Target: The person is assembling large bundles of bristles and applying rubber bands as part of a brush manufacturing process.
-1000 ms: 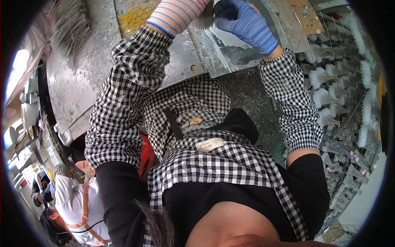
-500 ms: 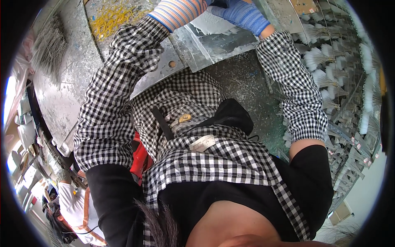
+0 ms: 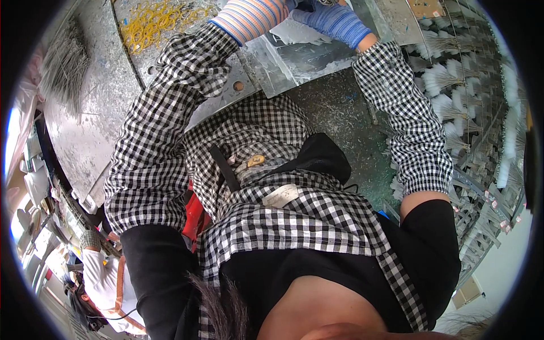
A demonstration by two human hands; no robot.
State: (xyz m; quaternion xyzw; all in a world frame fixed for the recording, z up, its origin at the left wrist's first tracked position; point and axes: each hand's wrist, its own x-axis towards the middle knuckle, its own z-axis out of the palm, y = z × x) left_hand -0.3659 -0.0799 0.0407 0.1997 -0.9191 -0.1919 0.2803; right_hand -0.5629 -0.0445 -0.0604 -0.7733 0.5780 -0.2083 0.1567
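Observation:
At the top edge, my left hand (image 3: 253, 18), in an orange-and-blue striped knit glove, and my right hand (image 3: 334, 24), in a blue striped one, are close together. Both look closed around a small dark thing (image 3: 306, 5) between them. The frame's edge cuts off most of the fingers, so its kind is not clear. Below the hands lies a smeared metal plate (image 3: 324, 58) with a patch of whitish paste (image 3: 294, 34) on it.
Yellow rings (image 3: 150, 25) and a bundle of thin grey strands (image 3: 63, 68) lie on the metal worktable (image 3: 85, 133) at left. White-tufted wire bundles (image 3: 447, 79) are racked at right. A red object (image 3: 195, 214) shows beside my lap. Another person (image 3: 105, 277) is at lower left.
Both hands stay together at the top edge, with the left one shifted slightly right. The view has moved a little; otherwise the scene is the same.

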